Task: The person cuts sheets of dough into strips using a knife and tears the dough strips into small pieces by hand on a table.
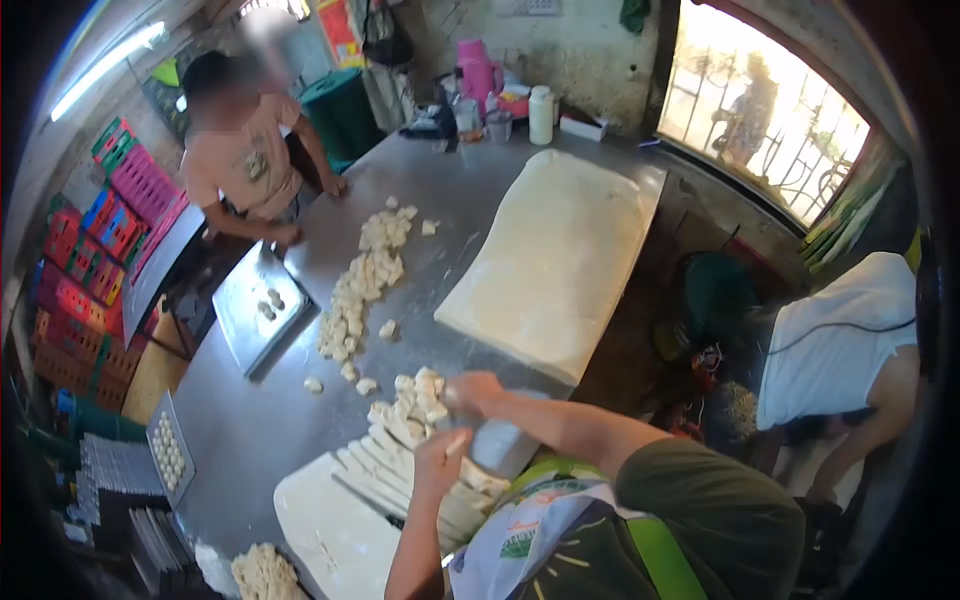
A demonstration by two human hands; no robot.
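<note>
My left hand is closed on top of the cut dough strips; what its fingers hold, if anything, is hidden. My right hand, somewhat blurred, has its fingers closed beside the heap of cut dough pieces; what it grips is not clear. The strips lie side by side next to an uncut dough slab. A long trail of small dough pieces runs up the metal table. To its right lies a large smooth dough sheet.
Across the table a person stands by a metal tray holding a few small balls. Another tray of balls is at the left edge, a rough dough lump at the bottom. A person in white bends at right.
</note>
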